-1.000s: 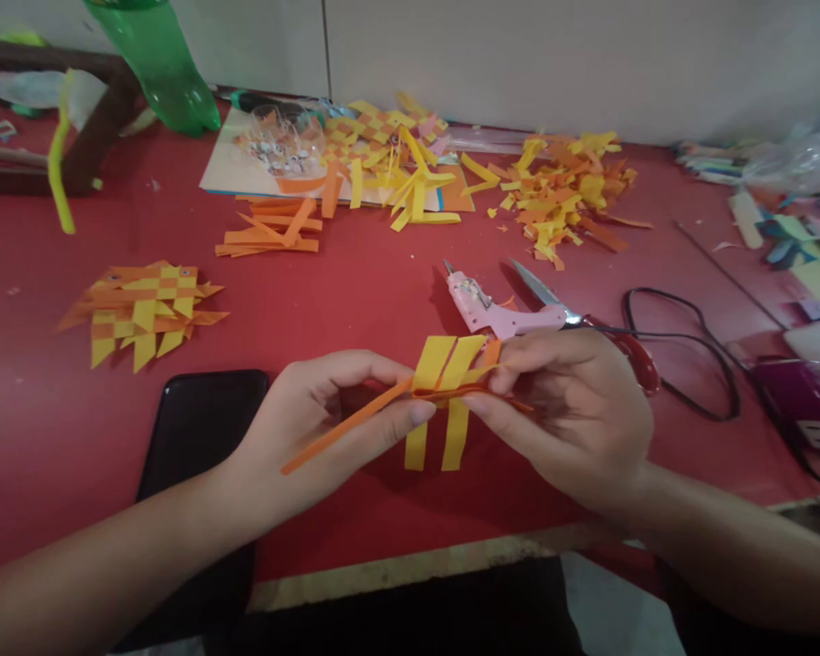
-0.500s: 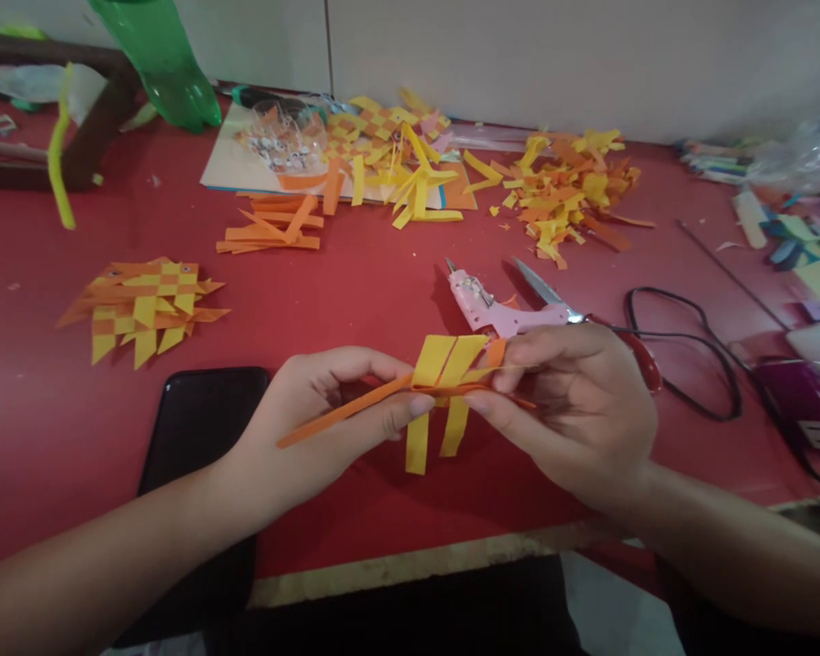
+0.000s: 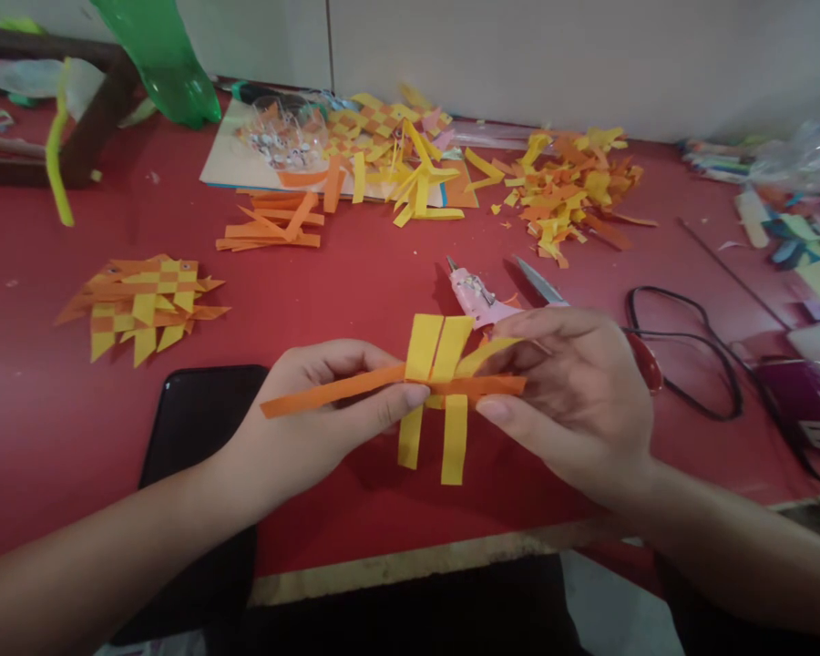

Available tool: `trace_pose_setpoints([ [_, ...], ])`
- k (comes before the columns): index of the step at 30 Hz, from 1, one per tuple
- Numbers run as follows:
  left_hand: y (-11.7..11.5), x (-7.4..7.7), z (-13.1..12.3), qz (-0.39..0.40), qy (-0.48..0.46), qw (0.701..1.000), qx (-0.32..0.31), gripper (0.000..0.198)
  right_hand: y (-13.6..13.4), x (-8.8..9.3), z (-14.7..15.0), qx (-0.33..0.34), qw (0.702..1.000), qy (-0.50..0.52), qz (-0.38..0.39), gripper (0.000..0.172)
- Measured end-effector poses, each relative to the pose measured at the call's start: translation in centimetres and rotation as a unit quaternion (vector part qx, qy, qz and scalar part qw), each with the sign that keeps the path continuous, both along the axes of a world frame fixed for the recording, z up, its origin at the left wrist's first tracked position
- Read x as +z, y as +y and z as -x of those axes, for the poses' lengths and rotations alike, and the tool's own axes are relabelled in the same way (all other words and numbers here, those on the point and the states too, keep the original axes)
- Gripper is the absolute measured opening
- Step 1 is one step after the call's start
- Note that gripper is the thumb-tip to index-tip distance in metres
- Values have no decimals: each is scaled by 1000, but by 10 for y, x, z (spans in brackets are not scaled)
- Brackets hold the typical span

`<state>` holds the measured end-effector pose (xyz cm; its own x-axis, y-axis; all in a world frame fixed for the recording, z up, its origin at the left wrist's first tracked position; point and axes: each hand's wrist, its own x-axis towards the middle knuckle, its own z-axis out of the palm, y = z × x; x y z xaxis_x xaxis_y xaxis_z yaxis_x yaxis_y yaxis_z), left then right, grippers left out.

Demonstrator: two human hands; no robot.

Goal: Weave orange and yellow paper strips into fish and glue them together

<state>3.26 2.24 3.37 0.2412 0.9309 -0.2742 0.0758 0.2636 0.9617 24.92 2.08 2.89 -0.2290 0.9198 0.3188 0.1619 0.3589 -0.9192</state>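
Between my hands, above the front of the red table, are interlaced paper strips: yellow ones running up and down, crossed by an orange strip. My left hand is closed, pinching the crossing with its thumb in front and its fingers behind. My right hand curls around the right ends of the strips. Its thumb is by the orange end and its fingers are partly hidden behind the paper. One yellow strip bends to the right toward those fingers.
A black phone lies by my left forearm, with woven paper fish beyond it. Past my right hand are a pink glue gun, scissors and a black cord. Orange strips, paper scraps and a green bottle stand farther back.
The woven strips have tilted up and turned, so the orange end at the right now shows broadside. My right thumb has moved slightly right, away from the crossing; my left hand keeps its pinch.
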Motion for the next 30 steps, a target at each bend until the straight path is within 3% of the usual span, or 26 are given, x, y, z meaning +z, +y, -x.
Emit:
trace_pose_setpoints([
  [4,1,-1,1,9,-15,1000,9,17,1,1,-2,-4,999,0,36,30],
  [10,-1,-7,4,19,-23,999,16,15,0,2,-1,-40,999,-20,7,28],
  [22,1,-10,3,88,-89,992,21,19,1,2,-1,-49,998,-27,-7,28],
  [30,-2,-10,4,79,-86,993,24,15,0,0,1,-38,999,-8,-14,30],
])
